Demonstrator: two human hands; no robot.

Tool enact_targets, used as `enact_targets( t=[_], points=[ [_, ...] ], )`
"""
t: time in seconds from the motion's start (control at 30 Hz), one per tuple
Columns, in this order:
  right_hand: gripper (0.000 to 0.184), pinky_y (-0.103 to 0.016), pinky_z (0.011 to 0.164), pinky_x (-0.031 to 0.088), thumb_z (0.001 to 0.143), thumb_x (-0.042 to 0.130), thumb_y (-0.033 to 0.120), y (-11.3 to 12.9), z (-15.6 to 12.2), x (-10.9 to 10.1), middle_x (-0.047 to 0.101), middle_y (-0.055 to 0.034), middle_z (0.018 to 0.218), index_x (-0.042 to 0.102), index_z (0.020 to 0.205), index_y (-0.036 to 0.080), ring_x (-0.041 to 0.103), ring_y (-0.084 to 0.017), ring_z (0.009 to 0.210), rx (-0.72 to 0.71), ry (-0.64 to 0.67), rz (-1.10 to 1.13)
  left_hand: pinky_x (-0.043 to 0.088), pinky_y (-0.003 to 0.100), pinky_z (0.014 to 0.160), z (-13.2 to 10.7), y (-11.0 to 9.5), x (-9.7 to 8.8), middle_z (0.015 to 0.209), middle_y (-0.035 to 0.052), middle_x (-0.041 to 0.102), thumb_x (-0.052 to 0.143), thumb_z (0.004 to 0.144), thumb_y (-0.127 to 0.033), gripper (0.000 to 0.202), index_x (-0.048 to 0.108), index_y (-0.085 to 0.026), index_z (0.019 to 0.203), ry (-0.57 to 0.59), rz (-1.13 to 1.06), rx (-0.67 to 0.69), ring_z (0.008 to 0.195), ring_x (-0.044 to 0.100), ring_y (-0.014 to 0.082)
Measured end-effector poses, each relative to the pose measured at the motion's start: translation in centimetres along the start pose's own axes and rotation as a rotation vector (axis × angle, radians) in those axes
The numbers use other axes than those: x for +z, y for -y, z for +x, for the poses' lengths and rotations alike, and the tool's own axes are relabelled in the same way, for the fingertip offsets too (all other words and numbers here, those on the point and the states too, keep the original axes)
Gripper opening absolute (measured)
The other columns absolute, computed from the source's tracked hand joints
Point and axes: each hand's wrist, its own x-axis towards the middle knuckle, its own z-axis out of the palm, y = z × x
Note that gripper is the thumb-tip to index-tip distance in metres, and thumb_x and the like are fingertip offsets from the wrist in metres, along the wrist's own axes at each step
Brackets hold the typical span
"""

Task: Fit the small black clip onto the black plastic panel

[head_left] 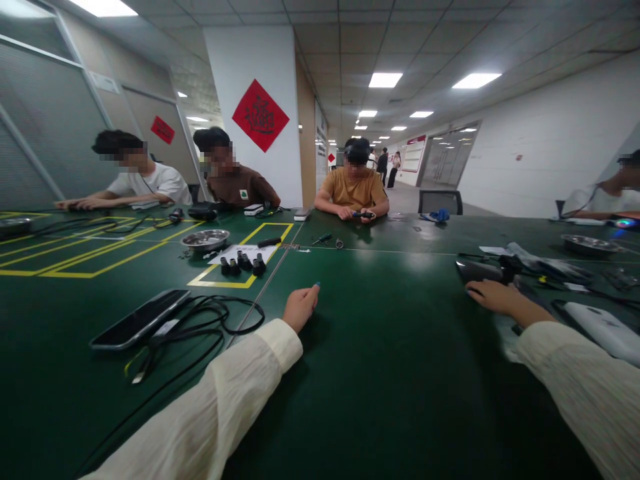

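My left hand (301,308) rests on the green table (380,373), with its fingers curled together and the thumb on top. I see nothing in it. To its left lie a coiled black cable (220,313) and a dark-screened phone (143,320). Beyond it, several short black cylindrical parts (243,262) stand on and beside a white paper (233,253). On the right side, my right hand (493,297) lies low with its fingers stretched out, right beside a dark, glossy object (477,271). Whether the fingertips touch that object I cannot tell.
A steel bowl (205,240), a black-handled tool (270,243) and a screwdriver (323,238) lie farther back. At right are a white device (600,327), cables, plastic bags (533,259) and another bowl (590,245). Several people sit around the table; one opposite holds a dark object.
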Motion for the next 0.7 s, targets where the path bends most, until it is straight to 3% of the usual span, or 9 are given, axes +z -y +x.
enact_targets(
  t=[0.1,0.33,0.43,0.57,0.7],
  points=[
    [0.033,-0.052,0.087,0.032,0.082,0.038,0.031,0.1,-0.6,-1.4,0.064,-0.0165,0.100,0.067,0.090,0.017,0.054,-0.032,0.103,0.029,0.091,-0.074,0.026,0.022,0.042,0.1,0.3,0.0,0.034,-0.0061,0.033,0.042,0.074,-0.054,0.047,0.039,-0.018,0.044,-0.001,0.007,0.001,0.034,0.035,0.0085],
    [0.035,-0.041,0.068,0.040,0.082,0.038,0.030,1.0,-1.3,-2.8,0.064,-0.0200,0.092,0.068,0.088,0.014,0.059,-0.032,0.085,0.191,0.186,-0.149,0.030,0.022,0.043,0.3,0.6,-0.1,0.035,-0.0056,0.037,0.040,0.076,-0.052,0.045,0.043,-0.018,0.047,0.019,0.042,0.021,0.034,0.036,0.0085],
    [0.036,-0.042,0.073,0.039,0.084,0.036,0.028,1.4,-1.2,-3.5,0.059,-0.0199,0.105,0.065,0.099,0.014,0.054,-0.032,0.096,0.207,0.097,-0.166,0.030,0.022,0.043,0.3,0.6,0.0,0.035,-0.0058,0.037,0.040,0.076,-0.051,0.044,0.043,-0.018,0.047,0.015,0.033,0.020,0.034,0.035,0.0084],
    [0.045,-0.044,0.077,0.038,0.085,0.031,0.027,1.0,-1.0,-4.9,0.043,-0.0232,0.122,0.050,0.122,0.012,0.046,-0.035,0.107,0.275,-0.070,-0.167,0.028,0.021,0.042,0.2,0.3,0.0,0.035,-0.0056,0.036,0.040,0.076,-0.050,0.044,0.042,-0.018,0.045,0.012,0.055,0.021,0.035,0.035,0.0085],
    [0.045,-0.045,0.072,0.041,0.083,0.032,0.025,-0.6,-0.5,-5.5,0.040,-0.0276,0.121,0.051,0.121,0.012,0.051,-0.037,0.100,0.372,-0.124,-0.113,0.028,0.022,0.043,0.2,0.3,-0.2,0.035,-0.0055,0.036,0.040,0.075,-0.051,0.045,0.042,-0.018,0.045,0.028,0.058,0.016,0.035,0.035,0.0085]
  ],
)
